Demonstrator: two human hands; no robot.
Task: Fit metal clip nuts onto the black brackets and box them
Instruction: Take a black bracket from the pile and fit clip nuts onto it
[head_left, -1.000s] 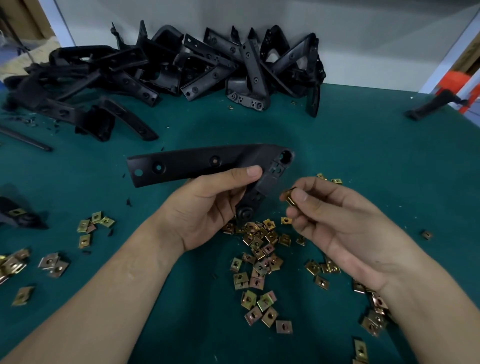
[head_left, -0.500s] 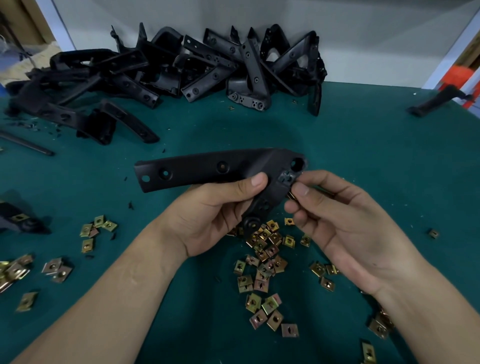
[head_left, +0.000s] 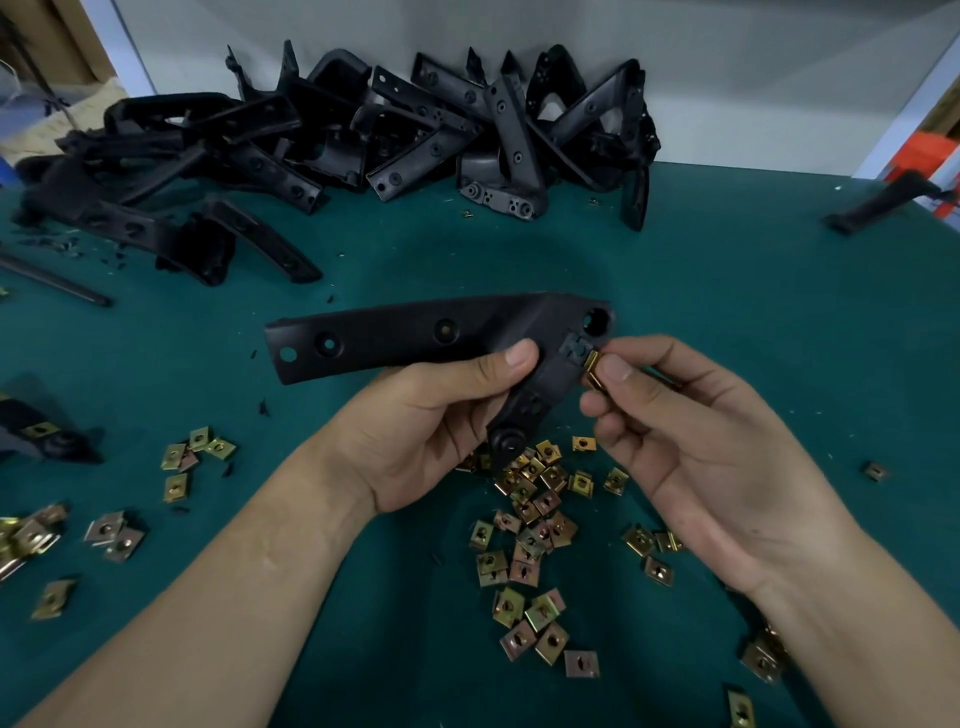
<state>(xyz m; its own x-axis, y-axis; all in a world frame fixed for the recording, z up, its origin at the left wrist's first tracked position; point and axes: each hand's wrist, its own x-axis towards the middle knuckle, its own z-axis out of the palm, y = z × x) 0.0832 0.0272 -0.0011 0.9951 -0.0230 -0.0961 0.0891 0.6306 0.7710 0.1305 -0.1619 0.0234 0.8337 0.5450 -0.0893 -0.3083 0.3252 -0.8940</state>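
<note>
Black plastic bracket (head_left: 415, 338), head view: we see the left hand (head_left: 431, 431), its grip wrapped around the bend, holding it above the green tabletop (head_left: 727, 291). The right hand (head_left: 701, 452) pinches one brass-toned clip nut (head_left: 592, 366) at the bracket's square seat (contact unclear). We judge fitting is underway; next, the nut must slide squarely on. The thumb hides the nut's mouth; no box shows.

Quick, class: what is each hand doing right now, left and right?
Left hand: closed round the black bracket.
Right hand: pinching a metal clip nut at the bracket's edge.
</note>
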